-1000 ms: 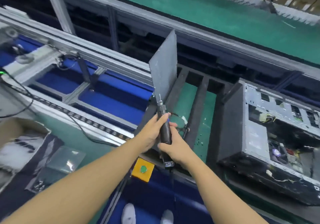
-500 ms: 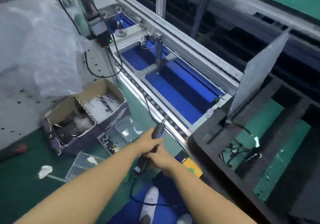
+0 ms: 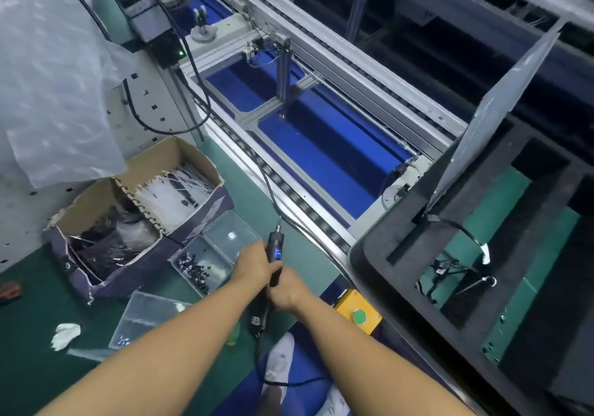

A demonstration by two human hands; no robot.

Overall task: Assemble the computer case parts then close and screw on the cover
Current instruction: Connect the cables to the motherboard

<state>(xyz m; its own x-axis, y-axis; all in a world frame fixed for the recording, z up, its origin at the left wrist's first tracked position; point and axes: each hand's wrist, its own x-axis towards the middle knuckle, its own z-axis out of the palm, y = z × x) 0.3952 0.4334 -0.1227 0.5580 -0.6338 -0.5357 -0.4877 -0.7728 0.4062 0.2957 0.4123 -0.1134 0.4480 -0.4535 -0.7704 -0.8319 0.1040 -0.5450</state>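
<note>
Both hands grip a black electric screwdriver (image 3: 275, 248), its bit pointing up and away over the green bench. My left hand (image 3: 254, 266) wraps the upper body of the tool. My right hand (image 3: 287, 290) holds its lower part, where the cable leaves. Just left of the hands sits a clear plastic tray of small dark screws (image 3: 201, 266). A grey metal cover panel (image 3: 496, 110) stands tilted upright in the black foam pallet (image 3: 475, 222) at the right. The computer case is out of view.
A torn cardboard box (image 3: 128, 216) with bagged parts stands at the left, under a plastic sheet (image 3: 48, 71). An aluminium conveyor frame (image 3: 321, 132) with blue panels runs diagonally. A yellow box with a green button (image 3: 359, 315) is at the bench edge. Loose cables (image 3: 456, 271) lie in the pallet.
My view has swung left, away from the computer case, to the bench. Both hands carried the screwdriver from the pallet over to beside the screw tray.
</note>
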